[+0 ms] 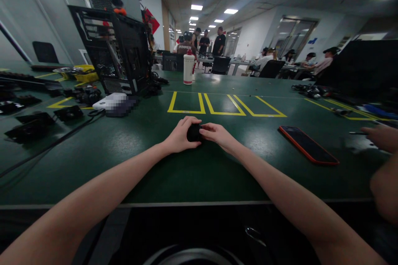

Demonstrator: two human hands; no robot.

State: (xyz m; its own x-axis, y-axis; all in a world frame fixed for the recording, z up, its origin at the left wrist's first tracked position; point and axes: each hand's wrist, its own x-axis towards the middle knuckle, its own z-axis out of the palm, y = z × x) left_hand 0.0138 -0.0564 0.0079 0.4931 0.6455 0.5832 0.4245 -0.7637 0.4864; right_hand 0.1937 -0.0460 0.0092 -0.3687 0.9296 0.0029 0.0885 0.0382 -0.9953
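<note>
In the middle of the head view, both hands meet around a small black object (193, 132) just over the green tabletop (192, 182). My left hand (181, 136) wraps it from the left, thumb below and fingers over the top. My right hand (217, 134) pinches at its right side with thumb and fingertips. The object's kind does not show; it is dark, compact and partly covered by my fingers. Beyond my hands, yellow tape (186, 112) marks several outlined boxes on the table.
A red-edged phone (307, 145) lies to the right, near another person's hand (381, 136). To the left stand an open black computer case (120, 49), a white device (110, 101) and loose dark parts (31, 126). A white bottle (188, 68) stands farther back.
</note>
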